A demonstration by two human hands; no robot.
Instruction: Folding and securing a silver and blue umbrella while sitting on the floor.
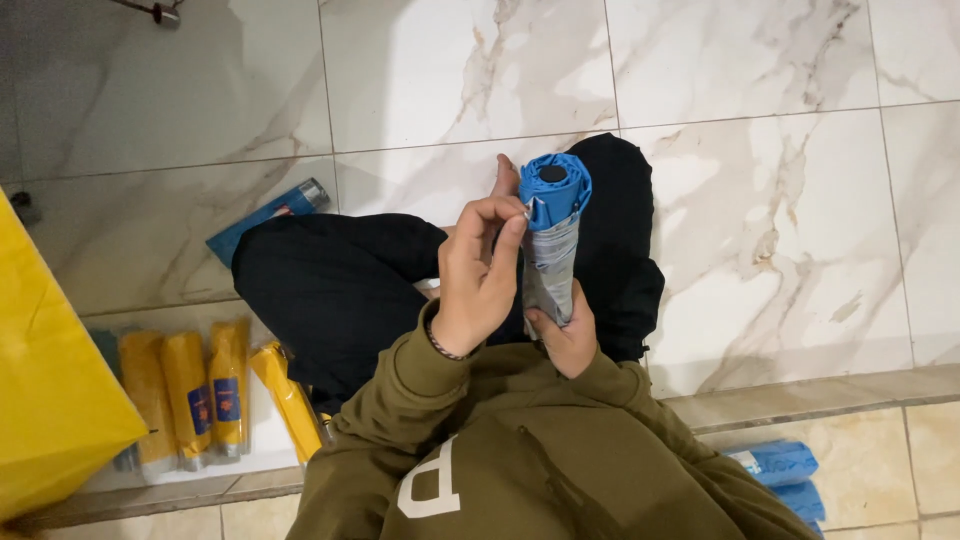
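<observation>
Floor: white marble tiles (760, 200)
Left hand (478, 275): pinching blue folded umbrella (552, 235) canopy edge (tuck pleats evenly)
Right hand (566, 338): clasping its lower end, steadying

The floor (780, 230) is pale marble tile with brown veins and thin grout lines. Left of the fingers and slightly above them, a blue folded umbrella (268, 218) lies slantwise on the tiles. Lower left of the fingers, a row of yellow folded umbrellas (190, 395) rests side by side along a raised step (800, 395). Lower right of the fingers, blue sleeves (785, 472) lie on beige tiles below that step.
</observation>
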